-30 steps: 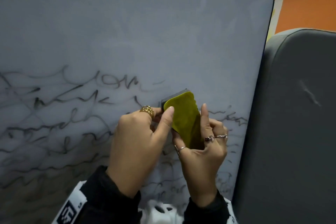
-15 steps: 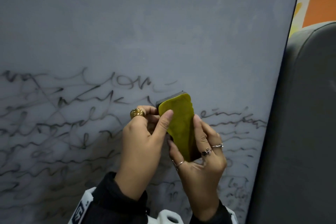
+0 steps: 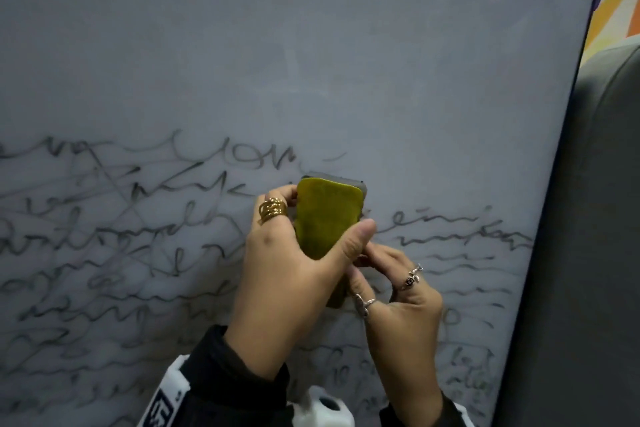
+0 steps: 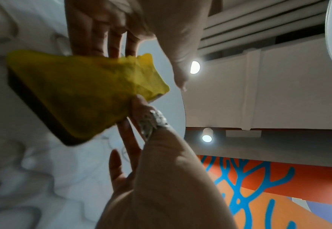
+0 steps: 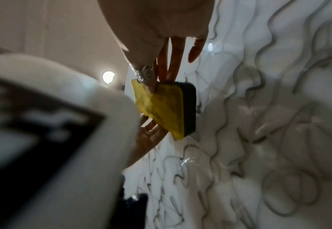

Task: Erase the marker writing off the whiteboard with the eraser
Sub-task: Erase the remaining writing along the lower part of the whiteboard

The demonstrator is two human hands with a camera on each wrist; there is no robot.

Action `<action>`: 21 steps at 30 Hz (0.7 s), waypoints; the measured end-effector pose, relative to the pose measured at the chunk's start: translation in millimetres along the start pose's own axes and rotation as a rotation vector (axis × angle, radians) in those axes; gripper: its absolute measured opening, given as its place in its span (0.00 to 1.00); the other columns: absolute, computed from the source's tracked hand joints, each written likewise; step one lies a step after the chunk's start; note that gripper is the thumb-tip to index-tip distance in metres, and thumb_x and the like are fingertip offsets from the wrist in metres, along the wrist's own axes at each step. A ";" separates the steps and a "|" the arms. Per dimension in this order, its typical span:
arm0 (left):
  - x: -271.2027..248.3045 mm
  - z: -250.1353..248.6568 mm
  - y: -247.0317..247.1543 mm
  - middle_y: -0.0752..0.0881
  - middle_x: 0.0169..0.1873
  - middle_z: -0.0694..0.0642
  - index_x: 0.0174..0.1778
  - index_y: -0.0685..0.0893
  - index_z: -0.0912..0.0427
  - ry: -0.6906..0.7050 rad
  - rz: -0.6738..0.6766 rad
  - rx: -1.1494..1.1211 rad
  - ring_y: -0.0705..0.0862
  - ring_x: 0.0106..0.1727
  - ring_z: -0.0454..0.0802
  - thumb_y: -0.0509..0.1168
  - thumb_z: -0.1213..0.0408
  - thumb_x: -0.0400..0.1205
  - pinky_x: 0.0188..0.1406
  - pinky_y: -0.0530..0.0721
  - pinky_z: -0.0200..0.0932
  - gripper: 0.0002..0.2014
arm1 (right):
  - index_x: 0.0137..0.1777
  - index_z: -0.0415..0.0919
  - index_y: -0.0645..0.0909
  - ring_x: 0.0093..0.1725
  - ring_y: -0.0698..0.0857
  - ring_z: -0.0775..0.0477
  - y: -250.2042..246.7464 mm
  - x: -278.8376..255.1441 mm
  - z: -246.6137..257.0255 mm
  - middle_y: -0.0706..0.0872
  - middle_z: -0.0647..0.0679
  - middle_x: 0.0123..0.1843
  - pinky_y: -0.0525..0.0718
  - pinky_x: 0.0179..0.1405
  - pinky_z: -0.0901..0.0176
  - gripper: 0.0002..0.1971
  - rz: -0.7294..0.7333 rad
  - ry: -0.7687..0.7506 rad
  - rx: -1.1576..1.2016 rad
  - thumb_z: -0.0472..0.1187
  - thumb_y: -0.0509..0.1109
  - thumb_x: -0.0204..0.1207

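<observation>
The whiteboard (image 3: 311, 62) fills the head view. Black marker writing (image 3: 138, 236) covers its lower half, and the upper half shows only faint smears. The eraser (image 3: 325, 215) has a yellow-green felt face turned toward me and a dark body, and it sits at the top edge of the writing. My left hand (image 3: 291, 246), which wears a gold ring, grips it with fingers behind its left side and the thumb across its right edge. My right hand (image 3: 388, 274) has silver rings and pinches the eraser's lower end. The wrist views show the eraser (image 4: 79, 96) (image 5: 161, 108) held between both hands.
A grey padded seat back (image 3: 588, 253) stands just past the board's curved right edge. An orange and yellow wall (image 3: 616, 10) shows at the top right. White wrist-camera housings (image 3: 173, 399) sit on my black sleeves at the bottom.
My left hand has wrapped round the eraser, with its thumb now across the right edge. The right hand has slid down to the eraser's lower end. The view has shifted left.
</observation>
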State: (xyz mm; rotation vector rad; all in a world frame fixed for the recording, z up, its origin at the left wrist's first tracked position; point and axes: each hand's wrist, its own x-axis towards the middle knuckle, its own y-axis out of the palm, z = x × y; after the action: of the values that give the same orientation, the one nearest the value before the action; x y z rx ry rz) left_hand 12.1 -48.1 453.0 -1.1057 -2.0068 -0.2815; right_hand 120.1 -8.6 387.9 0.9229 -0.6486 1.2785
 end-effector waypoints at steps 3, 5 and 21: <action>5.5 -0.9 1.7 0.76 0.51 0.43 0.56 0.71 0.44 0.093 -0.054 0.133 0.75 0.50 0.24 0.73 0.38 0.63 0.46 0.70 0.16 0.30 | 0.59 0.40 0.85 0.56 0.86 0.56 -2.5 0.7 -1.2 0.87 0.56 0.54 0.81 0.55 0.68 0.16 0.149 -0.117 -0.054 0.36 0.72 0.70; 12.9 1.5 -5.0 0.75 0.51 0.46 0.62 0.75 0.52 0.203 -0.071 0.205 0.75 0.49 0.30 0.76 0.45 0.67 0.50 0.68 0.17 0.31 | 0.61 0.41 0.84 0.59 0.85 0.51 -9.4 6.8 -4.7 0.87 0.53 0.58 0.80 0.58 0.64 0.16 0.220 -0.180 -0.128 0.34 0.69 0.73; 62.0 17.3 1.6 0.78 0.67 0.57 0.74 0.75 0.40 0.809 -0.031 1.000 0.71 0.66 0.58 0.64 0.50 0.81 0.68 0.60 0.61 0.24 | 0.77 0.37 0.71 0.80 0.60 0.41 -6.0 75.6 -27.0 0.65 0.39 0.81 0.65 0.75 0.31 0.34 0.023 -0.269 -0.825 0.40 0.54 0.68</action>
State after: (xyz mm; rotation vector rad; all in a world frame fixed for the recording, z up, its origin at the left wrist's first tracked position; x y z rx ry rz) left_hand -14.0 -0.3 487.4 -0.2303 -1.1507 0.2340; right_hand 138.7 52.9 436.3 0.3924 -1.2744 0.7791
